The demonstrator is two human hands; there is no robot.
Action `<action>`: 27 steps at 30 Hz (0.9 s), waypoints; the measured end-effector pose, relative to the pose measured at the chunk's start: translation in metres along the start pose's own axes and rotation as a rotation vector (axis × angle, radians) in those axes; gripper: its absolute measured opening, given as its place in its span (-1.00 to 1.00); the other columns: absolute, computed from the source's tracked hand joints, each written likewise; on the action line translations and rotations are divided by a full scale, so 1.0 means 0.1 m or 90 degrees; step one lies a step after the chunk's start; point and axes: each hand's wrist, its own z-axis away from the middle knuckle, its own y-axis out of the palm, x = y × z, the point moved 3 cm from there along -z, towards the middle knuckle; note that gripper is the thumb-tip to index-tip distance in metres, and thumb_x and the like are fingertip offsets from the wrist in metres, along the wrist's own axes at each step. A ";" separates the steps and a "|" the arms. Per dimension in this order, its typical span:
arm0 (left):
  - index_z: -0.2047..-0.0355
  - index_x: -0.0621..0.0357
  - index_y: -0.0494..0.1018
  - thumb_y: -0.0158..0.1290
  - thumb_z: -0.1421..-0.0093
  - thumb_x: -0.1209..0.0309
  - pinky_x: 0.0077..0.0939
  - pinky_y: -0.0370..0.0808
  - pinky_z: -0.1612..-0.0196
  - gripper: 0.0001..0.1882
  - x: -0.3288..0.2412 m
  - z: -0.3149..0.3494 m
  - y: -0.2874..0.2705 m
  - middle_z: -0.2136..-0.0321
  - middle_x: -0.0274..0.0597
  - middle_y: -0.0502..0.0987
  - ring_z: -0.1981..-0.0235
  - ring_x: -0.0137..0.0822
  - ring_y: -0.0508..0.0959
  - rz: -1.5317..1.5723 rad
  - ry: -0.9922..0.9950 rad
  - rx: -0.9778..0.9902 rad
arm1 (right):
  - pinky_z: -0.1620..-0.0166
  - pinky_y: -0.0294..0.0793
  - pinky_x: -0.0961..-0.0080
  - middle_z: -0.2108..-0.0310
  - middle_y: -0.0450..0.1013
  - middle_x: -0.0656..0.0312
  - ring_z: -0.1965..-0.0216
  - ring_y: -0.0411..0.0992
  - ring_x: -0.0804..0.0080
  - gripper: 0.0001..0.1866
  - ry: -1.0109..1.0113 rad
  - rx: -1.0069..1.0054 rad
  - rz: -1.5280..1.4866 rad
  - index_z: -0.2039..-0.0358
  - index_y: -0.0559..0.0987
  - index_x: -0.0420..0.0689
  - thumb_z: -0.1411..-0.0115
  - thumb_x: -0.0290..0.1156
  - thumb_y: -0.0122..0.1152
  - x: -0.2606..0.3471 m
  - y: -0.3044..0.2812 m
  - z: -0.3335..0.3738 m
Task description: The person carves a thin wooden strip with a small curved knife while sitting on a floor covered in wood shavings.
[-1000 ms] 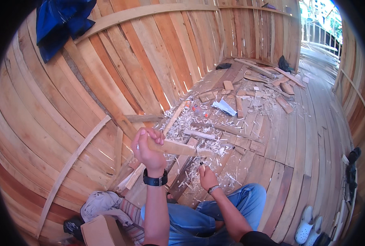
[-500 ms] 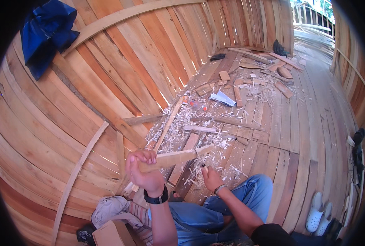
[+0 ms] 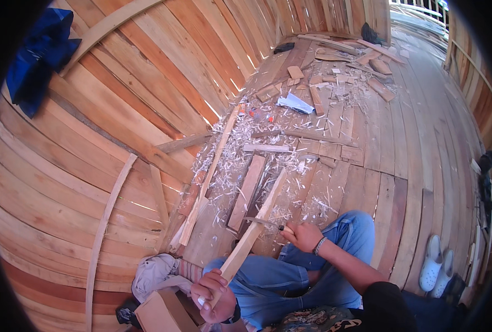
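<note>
A long pale wooden stick (image 3: 241, 250) slants up and away from my lap, its far end over the shavings. Near its lower end my left hand (image 3: 217, 305) is closed around it; a dark watch is on that wrist. My right hand (image 3: 303, 237) grips the short handle of a knife (image 3: 273, 225), and the narrow blade lies across the stick at about mid-length. Both legs, in blue jeans, are folded under my arms.
Curled shavings (image 3: 229, 144) litter the plank floor, with a flat board (image 3: 247, 193) and a long strip (image 3: 217, 157) among them. Wood offcuts (image 3: 334, 77) lie farther back. A cardboard box (image 3: 166, 314) and a bundled cloth (image 3: 155, 274) sit at my left; white clogs (image 3: 431, 263) at my right.
My left hand has drawn down toward my lap, swinging the stick from nearly level to a steep slant. The knife now crosses it at mid-length rather than close to its far end.
</note>
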 end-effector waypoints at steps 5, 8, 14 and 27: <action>0.64 0.09 0.19 0.03 -0.06 0.25 -0.32 0.19 0.38 -0.69 0.00 0.28 -0.17 0.75 -0.24 0.24 0.67 -0.33 0.25 0.013 0.013 0.034 | 0.36 0.44 -0.02 0.58 0.45 -0.15 0.45 0.46 -0.18 -0.58 -0.088 0.003 -0.065 0.32 0.42 -0.18 -0.26 0.00 -0.02 0.05 0.22 0.12; 0.67 0.06 0.15 0.01 -0.03 0.25 -0.41 0.12 0.46 -0.69 0.09 0.33 -0.19 0.77 -0.32 0.18 0.71 -0.42 0.17 -0.004 0.016 0.071 | 0.36 0.44 -0.02 0.59 0.45 -0.15 0.46 0.46 -0.19 -0.59 -0.057 -0.012 -0.027 0.31 0.40 -0.18 -0.26 -0.03 -0.02 -0.03 0.17 0.05; 0.70 0.06 0.14 -0.01 -0.03 0.26 -0.39 0.12 0.45 -0.69 0.15 0.38 -0.17 0.78 -0.33 0.17 0.70 -0.41 0.15 -0.010 0.018 0.064 | 0.35 0.43 -0.04 0.60 0.44 -0.18 0.46 0.45 -0.23 -0.60 -0.066 -0.001 0.010 0.30 0.40 -0.17 -0.28 -0.02 -0.05 -0.03 0.10 0.08; 0.68 0.02 0.13 -0.06 -0.03 0.27 -0.44 0.11 0.43 -0.73 0.18 0.45 -0.25 0.76 -0.36 0.16 0.68 -0.44 0.13 -0.009 0.030 0.006 | 0.30 0.45 -0.01 0.58 0.44 -0.19 0.44 0.46 -0.21 -0.55 0.057 0.002 0.035 0.31 0.42 -0.20 -0.29 0.01 -0.10 -0.33 0.17 -0.11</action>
